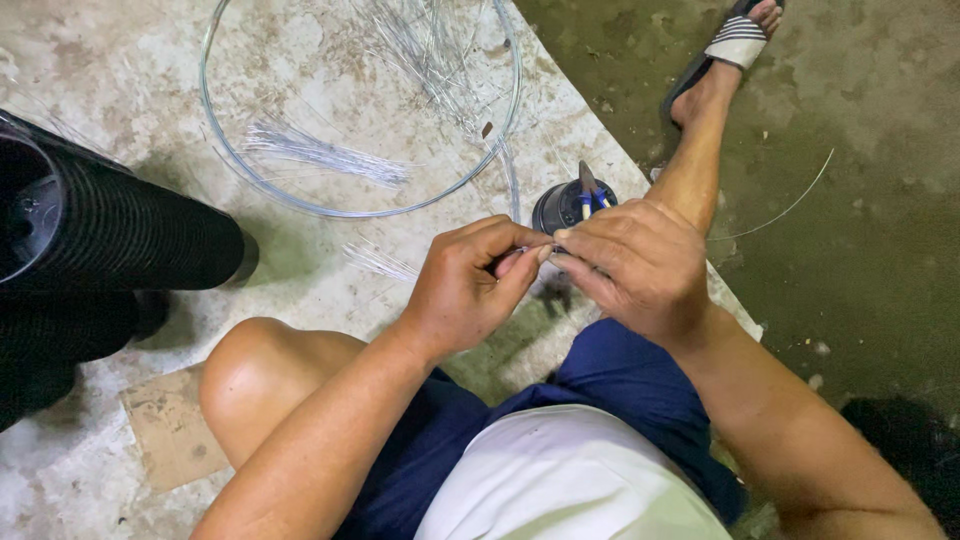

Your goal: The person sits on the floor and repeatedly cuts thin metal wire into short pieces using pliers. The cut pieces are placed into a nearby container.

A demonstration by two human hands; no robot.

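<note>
Head view: stacked black plastic pots (90,240) lie left, a big wire hoop (350,205) lies on concrete beyond the knees. Left hand (470,285) and right hand (635,265) pinch a thin silvery wire piece (535,250) between fingertips above the lap. Likely light, springy, slippery; best gripped near its ends. Partly hidden.
</note>
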